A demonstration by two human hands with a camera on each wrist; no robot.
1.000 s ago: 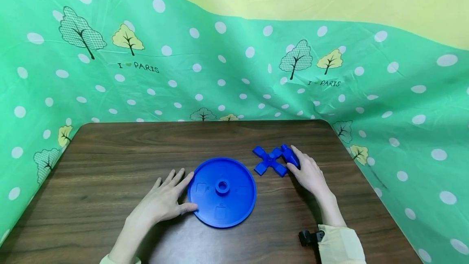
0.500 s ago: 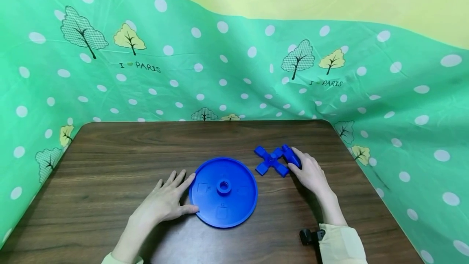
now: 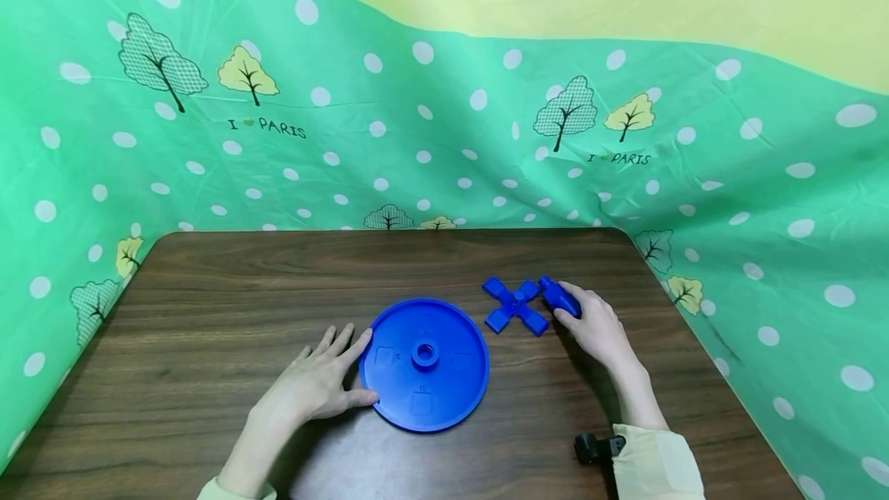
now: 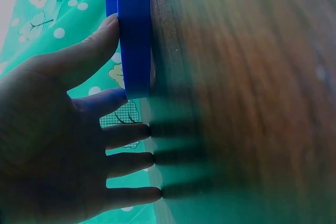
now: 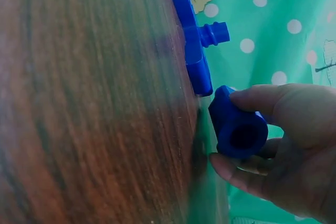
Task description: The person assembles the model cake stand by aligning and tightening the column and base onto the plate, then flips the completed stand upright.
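A round blue plate [image 3: 451, 392] with a low rim and a short hollow hub lies on the table. My left hand [image 3: 312, 388] touches its left edge, with the thumb and index finger on the rim and the other fingertips down on the table [image 4: 236, 103]. To the right of the plate lies a blue cross-shaped piece [image 3: 515, 305], its ribbed peg [image 5: 215, 34] pointing up. My right hand [image 3: 596, 326] grips a blue hollow tube [image 5: 228, 116] just right of the cross; a small gap separates the two. The fingers partly hide the tube.
The brown wooden table [image 3: 278, 276] ends at a green dotted cloth [image 3: 430, 122] that hangs behind it and along both sides. A black wrist-worn device [image 3: 590, 448] sits by the right cuff [image 3: 656, 461].
My right hand has shifted slightly to the right with the tube, widening the gap from the cross-shaped piece. The left hand and plate have stayed in place.
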